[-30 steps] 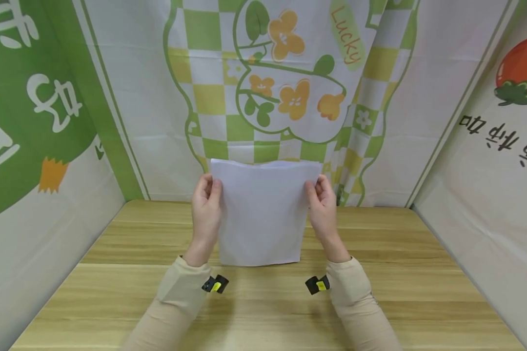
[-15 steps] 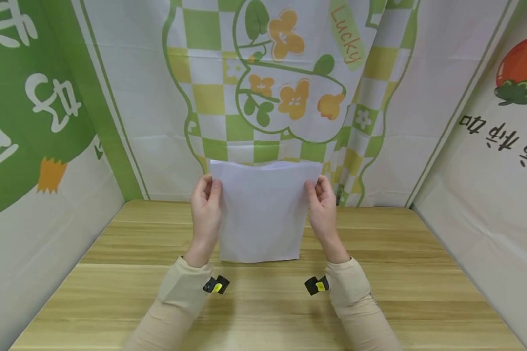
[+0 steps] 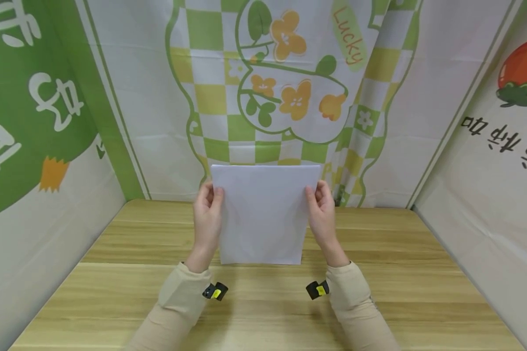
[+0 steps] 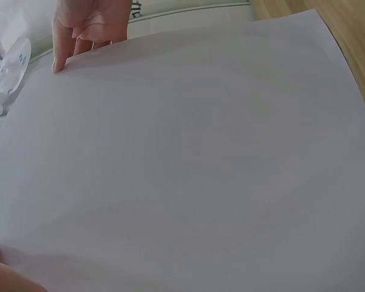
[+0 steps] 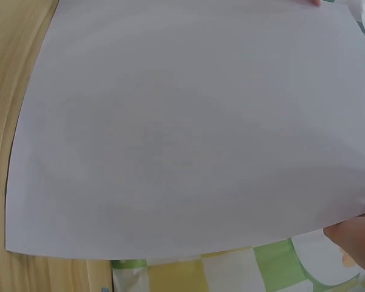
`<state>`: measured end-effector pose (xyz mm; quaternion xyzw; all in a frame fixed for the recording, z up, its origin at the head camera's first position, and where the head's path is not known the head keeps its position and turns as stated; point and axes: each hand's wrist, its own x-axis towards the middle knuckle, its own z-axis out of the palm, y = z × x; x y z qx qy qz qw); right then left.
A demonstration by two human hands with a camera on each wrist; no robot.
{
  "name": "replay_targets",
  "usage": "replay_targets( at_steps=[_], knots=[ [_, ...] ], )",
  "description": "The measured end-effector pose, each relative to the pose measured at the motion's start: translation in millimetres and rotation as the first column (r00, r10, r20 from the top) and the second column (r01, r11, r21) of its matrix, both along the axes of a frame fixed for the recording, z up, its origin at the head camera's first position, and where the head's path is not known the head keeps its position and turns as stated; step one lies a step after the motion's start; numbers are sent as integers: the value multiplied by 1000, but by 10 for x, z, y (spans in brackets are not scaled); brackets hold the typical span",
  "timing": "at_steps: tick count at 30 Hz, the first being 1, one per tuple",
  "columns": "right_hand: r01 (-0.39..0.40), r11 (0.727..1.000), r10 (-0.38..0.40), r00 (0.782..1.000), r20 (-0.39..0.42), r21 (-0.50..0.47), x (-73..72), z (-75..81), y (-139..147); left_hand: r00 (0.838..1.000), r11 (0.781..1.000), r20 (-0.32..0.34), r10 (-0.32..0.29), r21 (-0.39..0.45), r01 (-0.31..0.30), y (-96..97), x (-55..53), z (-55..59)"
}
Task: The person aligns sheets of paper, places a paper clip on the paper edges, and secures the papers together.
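- Two sides of the white paper (image 3: 261, 217) were held: my left hand (image 3: 207, 219) pinched the one at 9 o'clock, my right hand (image 3: 322, 219) the one at 3.
- Each thumb lay on the face toward me with the fingers curled behind, so both grips were narrow. Whether they held one sheet or several, I couldn't tell.
- The 12 o'clock edge seemed raised above the 6 o'clock edge; I couldn't tell whether that lower edge met the tabletop (image 3: 263, 321).
- To hold it well, I judged light, matched thumb pressure best: squeezing harder could dent the sides, and drawing the hands together could bow the middle.
- Keeping both hands at one height seemed wise too, as the 12 o'clock edge ran nearly level and an uneven lift might skew it.
- The corners at 5 and 7 o'clock lay well away from my thumbs, so I reckoned those would flop or snag first.
- Toward 12 the wood ended at the checked curtain (image 3: 211, 97), leaving the least room, as I judged it.
- Toward 6, bare wood lay between my sleeves (image 3: 184, 290), with more at 4 and 8; the left wall (image 3: 22, 180) and right wall (image 3: 487, 195) stood well apart from my hands.
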<state>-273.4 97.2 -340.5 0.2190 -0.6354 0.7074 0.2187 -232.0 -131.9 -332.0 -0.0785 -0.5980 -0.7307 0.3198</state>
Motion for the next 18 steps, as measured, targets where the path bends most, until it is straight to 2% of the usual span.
replay_targets(
  at_steps=[7,18],
  knots=[
    [-3,1000,2,1000,12,6,0,-31,9,1000,1000,-1,-26,7,26,-7,4,-25],
    [3,1000,-3,1000,9,-11,-1,-64,-18,1000,1000,10,-8,-8,9,13,14,-41]
  ],
)
